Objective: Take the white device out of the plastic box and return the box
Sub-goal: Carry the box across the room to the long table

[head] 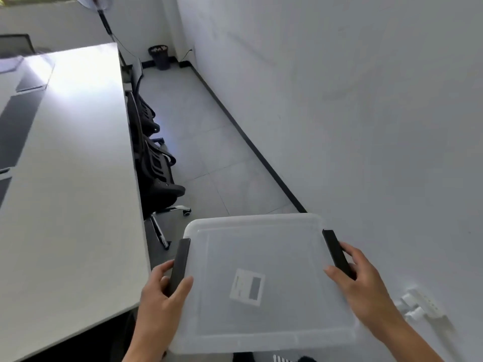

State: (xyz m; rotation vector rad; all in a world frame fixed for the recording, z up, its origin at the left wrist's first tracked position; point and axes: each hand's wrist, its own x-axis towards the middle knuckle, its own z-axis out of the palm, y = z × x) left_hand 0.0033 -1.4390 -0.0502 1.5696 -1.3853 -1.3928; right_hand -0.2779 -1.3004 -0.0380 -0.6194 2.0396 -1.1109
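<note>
I carry a translucent plastic box (261, 257) in front of me, low in the head view, its lid on and a white label (247, 286) on top. My left hand (159, 296) grips the black latch handle (180, 262) on the box's left side. On the right side, my right hand (366, 286) grips the other black latch handle (338, 253). The frosted lid hides the inside, so no white device shows.
A long white table (73, 178) runs along the left, with black office chairs (156, 168) tucked at its right edge. The tiled floor aisle (209, 142) leads ahead to a dark waste bin (160, 56). A white wall (366, 113) stands close on the right, with a socket (420, 304).
</note>
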